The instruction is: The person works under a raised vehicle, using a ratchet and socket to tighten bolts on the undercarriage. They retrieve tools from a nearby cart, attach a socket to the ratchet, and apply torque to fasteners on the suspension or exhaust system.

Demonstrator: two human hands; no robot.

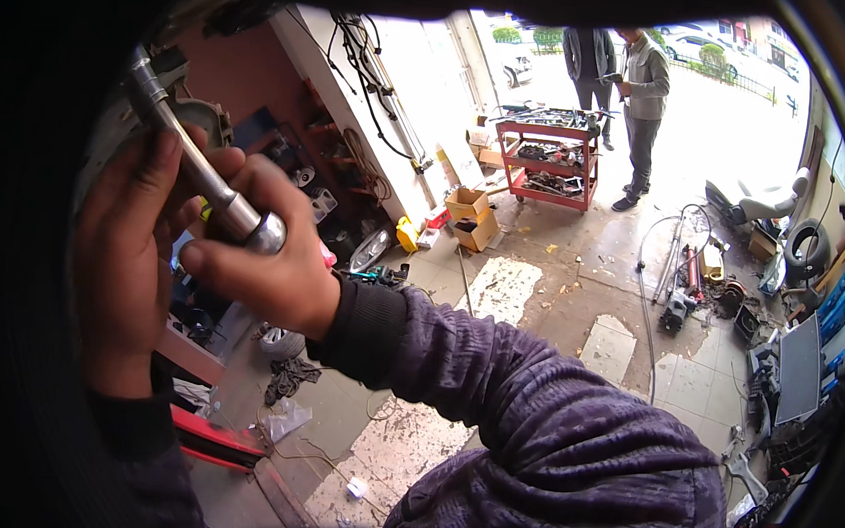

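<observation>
Chrome socket tool [201, 169] slants at upper left, my right hand [286, 267] gripping near its rounded end, seemingly for leverage, my left hand [125, 240] alongside, perhaps steadying, though its hold I cannot tell.

Bright white daylight is pouring in through a big open doorway [725, 121] at the upper right. A white wall [411, 73] is standing tall at the top, left of the doorway. A pinkish-red wall [238, 76] is sitting in the shade at the upper left. A red cart [545, 131] with three shelves is standing near the doorway. Pale tiles [697, 390] are covering much of the floor [339, 396], with a dirty brown patch [575, 293] showing right of the middle.
</observation>
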